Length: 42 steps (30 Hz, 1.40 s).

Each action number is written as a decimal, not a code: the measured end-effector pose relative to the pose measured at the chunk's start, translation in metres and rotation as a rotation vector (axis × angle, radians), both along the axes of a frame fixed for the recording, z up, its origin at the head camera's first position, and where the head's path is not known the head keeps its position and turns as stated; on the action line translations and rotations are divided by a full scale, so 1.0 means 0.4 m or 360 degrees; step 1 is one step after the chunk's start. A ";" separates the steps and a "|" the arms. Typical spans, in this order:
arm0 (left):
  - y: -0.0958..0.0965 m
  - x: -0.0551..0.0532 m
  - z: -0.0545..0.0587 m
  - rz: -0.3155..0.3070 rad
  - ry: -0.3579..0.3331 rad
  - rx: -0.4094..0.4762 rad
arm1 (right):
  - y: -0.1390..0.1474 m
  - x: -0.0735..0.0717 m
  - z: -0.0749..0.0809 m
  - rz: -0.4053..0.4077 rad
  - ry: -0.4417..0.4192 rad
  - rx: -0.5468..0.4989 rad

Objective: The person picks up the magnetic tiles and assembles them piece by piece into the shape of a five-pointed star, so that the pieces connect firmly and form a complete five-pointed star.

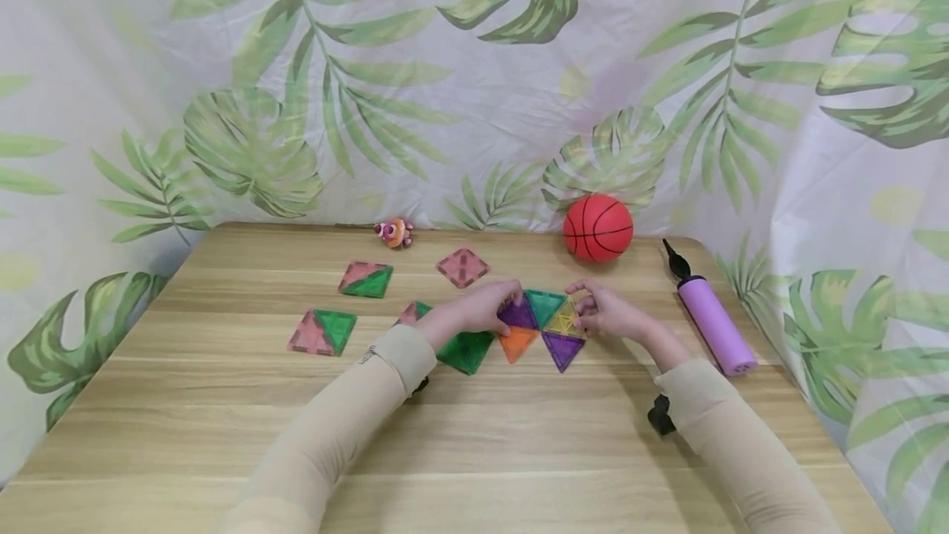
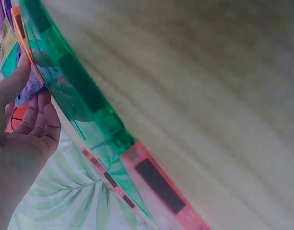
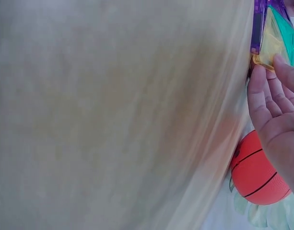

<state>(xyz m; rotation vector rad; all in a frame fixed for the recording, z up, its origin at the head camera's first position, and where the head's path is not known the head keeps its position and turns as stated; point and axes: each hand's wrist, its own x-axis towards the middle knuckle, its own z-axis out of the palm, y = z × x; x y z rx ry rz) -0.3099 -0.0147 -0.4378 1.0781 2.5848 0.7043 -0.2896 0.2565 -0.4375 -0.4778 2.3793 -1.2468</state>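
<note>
Translucent triangle tiles lie joined in a fan on the table. My left hand (image 1: 482, 309) pinches the purple triangle tile (image 1: 522, 316) at the fan's left, thumb in front and fingers behind in the left wrist view. Below that tile sits an orange triangle tile (image 1: 516, 344). With thumb and fingertips, my right hand (image 1: 610, 311) pinches the yellow triangle tile (image 1: 563, 321) at its right corner, as the right wrist view shows. Between these two is a teal triangle tile (image 1: 544, 305), and a second purple triangle tile (image 1: 563, 349) points toward me beneath the yellow one.
A green tile (image 1: 467, 353) lies beside the fan, partly under my left wrist. Pink-and-green squares (image 1: 366, 279) and a pink square (image 1: 463, 268) lie farther left and back. Behind are a toy figure (image 1: 395, 232) and a red ball (image 1: 598, 228); a purple pump (image 1: 716, 325) lies right.
</note>
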 end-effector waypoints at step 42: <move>-0.008 0.039 0.004 -0.0089 -0.0005 -0.0297 | 0.000 0.033 -0.010 0.0116 0.0051 -0.0086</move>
